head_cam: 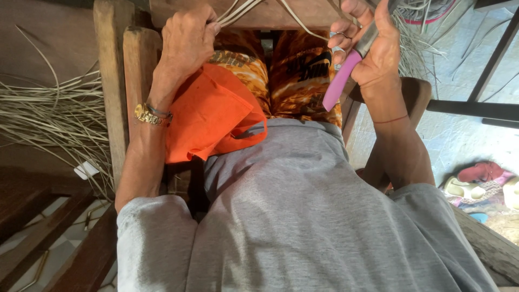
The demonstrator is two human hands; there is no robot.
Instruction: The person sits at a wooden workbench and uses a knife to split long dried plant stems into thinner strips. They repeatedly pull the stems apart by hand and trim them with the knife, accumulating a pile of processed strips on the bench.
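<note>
My left hand [186, 38] is closed around several pale rattan strips [238, 11] at the top of the view, above my lap. My right hand [367, 46] grips a knife with a pink handle [340, 81], the handle pointing down toward my knee; the blade is mostly hidden behind my fingers and runs out of frame. A thin strip [303, 21] passes from the left hand toward the right hand. An orange cloth [211, 116] lies over my left thigh, under the left forearm. A gold watch sits on my left wrist.
A wooden chair frame [116, 81] stands upright to the left of my arm. A bundle of loose rattan strips [48, 119] lies on the floor at left. Sandals [478, 184] lie on the concrete floor at right, near dark metal bars [476, 108].
</note>
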